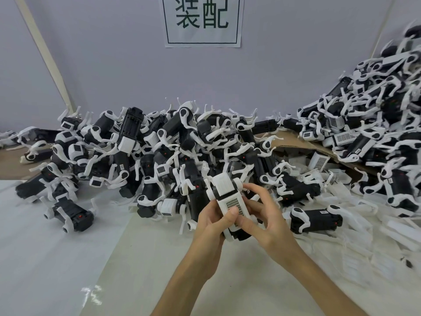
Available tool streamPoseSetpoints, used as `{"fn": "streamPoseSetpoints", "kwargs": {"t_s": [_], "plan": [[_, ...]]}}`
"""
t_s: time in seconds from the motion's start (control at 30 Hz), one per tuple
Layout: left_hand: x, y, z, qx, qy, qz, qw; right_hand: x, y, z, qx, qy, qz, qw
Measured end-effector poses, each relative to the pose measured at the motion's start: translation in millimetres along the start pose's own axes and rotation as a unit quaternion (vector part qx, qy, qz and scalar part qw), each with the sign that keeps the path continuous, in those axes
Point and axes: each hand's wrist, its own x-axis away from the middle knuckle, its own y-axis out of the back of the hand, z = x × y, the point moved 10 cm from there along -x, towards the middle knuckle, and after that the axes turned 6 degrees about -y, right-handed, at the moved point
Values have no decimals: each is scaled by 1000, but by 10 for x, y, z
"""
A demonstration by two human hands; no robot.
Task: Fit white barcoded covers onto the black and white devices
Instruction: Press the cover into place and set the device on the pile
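Observation:
Both my hands hold one black and white device [224, 187] just above the table's middle. My left hand [213, 221] grips its lower body, and the thumb presses on the white barcoded cover [234, 205] lying on the device's upper face. My right hand [262, 217] curls round the device's right side, fingers bent against the cover's edge. A big heap of black and white devices [159, 151] stretches across the table behind my hands. A second, taller heap of devices [376, 115] rises at the right.
Loose white covers [320, 160] lie under a bent cardboard sheet [296, 142] at the right. White plastic bits [387, 236] litter the table's right side. A single device [73, 216] lies apart at the left. A paper sign [202, 19] hangs on the wall.

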Motion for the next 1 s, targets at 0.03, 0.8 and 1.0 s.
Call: {"fn": "streamPoseSetpoints", "kwargs": {"t_s": [0.03, 0.8, 1.0], "plan": [[1, 1, -4, 4, -3, -2, 1000, 0, 0, 3, -2, -1, -2, 1000], [-5, -8, -64, 65, -14, -17, 998, 18, 100, 184, 102, 83, -66, 989], [-6, 7, -44, 109, -12, -29, 994, 25, 112, 159, 104, 88, -62, 989]]}}
